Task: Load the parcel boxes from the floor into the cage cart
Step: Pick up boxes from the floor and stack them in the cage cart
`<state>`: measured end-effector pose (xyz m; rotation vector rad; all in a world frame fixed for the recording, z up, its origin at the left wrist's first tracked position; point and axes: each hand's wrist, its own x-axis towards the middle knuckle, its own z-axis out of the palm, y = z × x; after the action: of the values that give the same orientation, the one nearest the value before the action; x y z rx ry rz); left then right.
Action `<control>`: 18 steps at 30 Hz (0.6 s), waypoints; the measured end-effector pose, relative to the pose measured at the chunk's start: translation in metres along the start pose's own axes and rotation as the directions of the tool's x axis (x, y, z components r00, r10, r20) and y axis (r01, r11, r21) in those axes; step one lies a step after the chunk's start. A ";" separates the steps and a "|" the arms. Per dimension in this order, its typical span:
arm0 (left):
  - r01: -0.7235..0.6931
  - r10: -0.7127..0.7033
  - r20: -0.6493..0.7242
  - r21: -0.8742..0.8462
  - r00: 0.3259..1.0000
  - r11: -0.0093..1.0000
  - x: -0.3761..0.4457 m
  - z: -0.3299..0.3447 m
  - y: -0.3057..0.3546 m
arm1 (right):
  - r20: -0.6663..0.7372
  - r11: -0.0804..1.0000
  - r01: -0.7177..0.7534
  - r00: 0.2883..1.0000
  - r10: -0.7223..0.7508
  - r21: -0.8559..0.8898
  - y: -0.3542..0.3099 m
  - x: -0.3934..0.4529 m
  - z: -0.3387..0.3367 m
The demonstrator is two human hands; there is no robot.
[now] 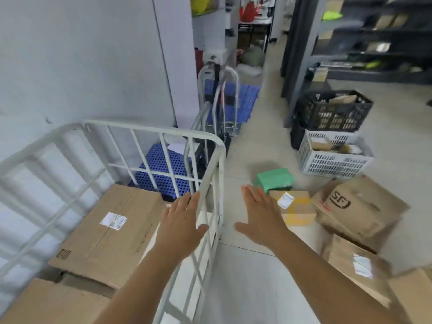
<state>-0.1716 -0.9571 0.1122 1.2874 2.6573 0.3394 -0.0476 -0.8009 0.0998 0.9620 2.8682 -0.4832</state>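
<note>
**Parcel loading: hands and boxes**

Left hand [181, 220]: flat, fingers spread, empty, over the cage cart [210, 160] side rail.
Right hand [261, 216]: flat, palm down, empty, above the floor.
Large box [109, 232]: lying in the cart, white label, print unreadable.
Floor boxes: green box [274, 178]; yellow-taped box [297, 209], white label; creased box [357, 206] marked "SF".

Only thing actually reading clearly is "SF" in black, sitting on the tilted cardboard box [357, 206] off to the right of the right hand's fingertips [251, 191]. White shipping labels [285, 200] are showing on other boxes, print too blurry.
</note>
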 end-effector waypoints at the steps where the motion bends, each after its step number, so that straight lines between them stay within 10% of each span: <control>1: -0.029 0.029 0.007 0.003 1.000 1.000 0.008 0.004 0.019 | -0.005 1.000 -0.025 1.000 0.025 0.010 0.020 -0.002 -0.004; 18: -0.468 0.445 0.213 0.072 0.870 0.881 0.127 0.106 0.307 | -0.050 0.877 -0.474 0.877 0.479 0.085 0.317 -0.067 -0.053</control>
<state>0.0074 -0.6584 0.0888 1.8864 2.2189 0.1007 0.1971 -0.5835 0.0757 1.6635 2.5361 -0.5077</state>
